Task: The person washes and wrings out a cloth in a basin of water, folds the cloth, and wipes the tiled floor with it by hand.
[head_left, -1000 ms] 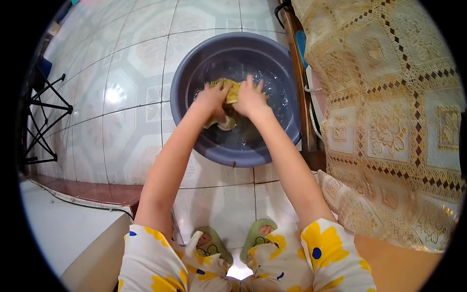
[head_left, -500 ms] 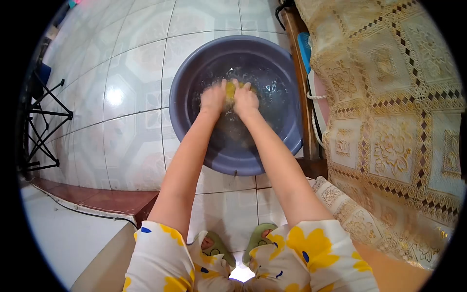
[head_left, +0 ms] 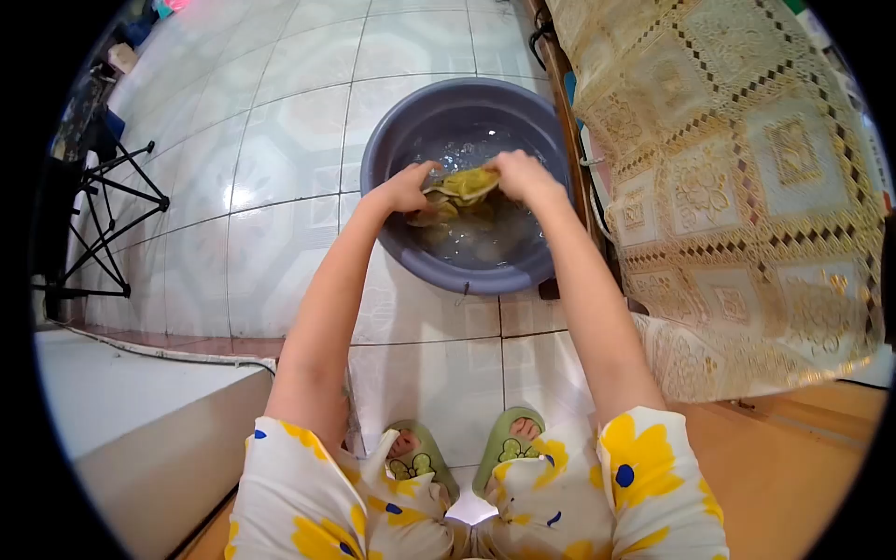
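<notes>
A round grey-blue basin (head_left: 459, 276) holds cloudy, splashing water on the tiled floor. In its middle lies a wet yellow-green cloth (head_left: 467, 184), partly under the surface. My right hand (head_left: 519, 175) pinches the cloth's upper right edge and lifts it a little. At the cloth's left side is my left hand (head_left: 408, 188), thumb and fingers apart, its fingertips touching or close to the fabric.
A patterned beige-gold cloth (head_left: 709, 187) hangs over furniture on the right, beside a wooden edge (head_left: 581, 177). Black folding metal legs (head_left: 117, 217) stand at left. A white ledge (head_left: 149, 387) is at lower left. Green slippers (head_left: 511, 450) are below the basin.
My hands have moved apart from their place close together over the cloth. More of the cloth now shows above the water, raised at its right. The whole view has shifted slightly.
</notes>
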Tool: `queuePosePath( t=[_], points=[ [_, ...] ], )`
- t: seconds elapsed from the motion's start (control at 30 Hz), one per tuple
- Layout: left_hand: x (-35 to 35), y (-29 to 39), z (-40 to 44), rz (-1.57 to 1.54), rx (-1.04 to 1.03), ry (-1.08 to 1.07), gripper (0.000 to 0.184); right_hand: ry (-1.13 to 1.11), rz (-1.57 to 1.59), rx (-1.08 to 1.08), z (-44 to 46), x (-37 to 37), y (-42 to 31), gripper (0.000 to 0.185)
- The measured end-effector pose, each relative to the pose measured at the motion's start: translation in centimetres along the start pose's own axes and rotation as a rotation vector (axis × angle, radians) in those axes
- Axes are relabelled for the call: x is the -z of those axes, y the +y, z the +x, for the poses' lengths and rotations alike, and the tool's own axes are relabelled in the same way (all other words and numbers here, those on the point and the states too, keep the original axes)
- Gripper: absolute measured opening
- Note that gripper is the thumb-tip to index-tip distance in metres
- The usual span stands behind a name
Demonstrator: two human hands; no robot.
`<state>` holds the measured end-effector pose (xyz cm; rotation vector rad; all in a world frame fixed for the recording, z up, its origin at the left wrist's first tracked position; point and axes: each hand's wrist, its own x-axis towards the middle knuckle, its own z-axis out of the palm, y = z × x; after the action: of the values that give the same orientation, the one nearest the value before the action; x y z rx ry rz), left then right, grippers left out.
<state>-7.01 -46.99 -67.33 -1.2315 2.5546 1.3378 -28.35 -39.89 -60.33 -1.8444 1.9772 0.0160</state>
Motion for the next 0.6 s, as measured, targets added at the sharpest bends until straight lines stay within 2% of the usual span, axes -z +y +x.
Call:
queuePosePath(
  t=[0.03, 0.1, 0.17, 0.23, 0.27, 0.4, 0.5, 0.53, 0.6],
  points=[
    [0.1, -0.1, -0.4, 0.002, -0.012, 0.03, 0.092, 0.065, -0.002, 0.014, -0.7, 1.5, -0.6, 0.041],
    [1.0, 0.3, -1.2, 0.006, -0.038, 0.094, 0.094, 0.205, 0.08, 0.09, -1.0, 3.8, -1.4, 0.034],
    [1.6, 1.4, -2.3, -0.051, -0.046, 0.124, 0.1, 0.373, 0.214, 0.151, -1.8, 6.1, -2.9, 0.041],
    [2.4, 3.5, -3.7, -0.075, -0.085, 0.173, 0.104, 0.459, 0.291, 0.172, -3.2, 9.3, -4.7, 0.036],
    [2.1, 3.2, -3.2, -0.12, -0.176, 0.211, 0.111, 0.518, 0.364, 0.212, -3.5, 10.2, -5.4, 0.036],
    [2.1, 6.8, -3.6, -0.347, -0.369, 0.387, 0.118, 0.644, 0.574, 0.344, -5.5, 13.7, -8.6, 0.031],
    [2.0, 9.9, -3.2, -0.45, -0.583, 0.542, 0.116, 0.739, 0.848, 0.609, -5.5, 15.0, -10.3, 0.026],
    [1.7, 10.9, -3.3, -0.544, -0.579, 0.628, 0.102, 0.727, 0.911, 0.618, -6.0, 15.4, -10.8, 0.024],
    [2.1, 13.0, -3.4, -0.47, -0.386, 0.751, 0.088, 0.744, 1.059, 0.603, -6.5, 16.0, -11.8, 0.023]
  ],
)
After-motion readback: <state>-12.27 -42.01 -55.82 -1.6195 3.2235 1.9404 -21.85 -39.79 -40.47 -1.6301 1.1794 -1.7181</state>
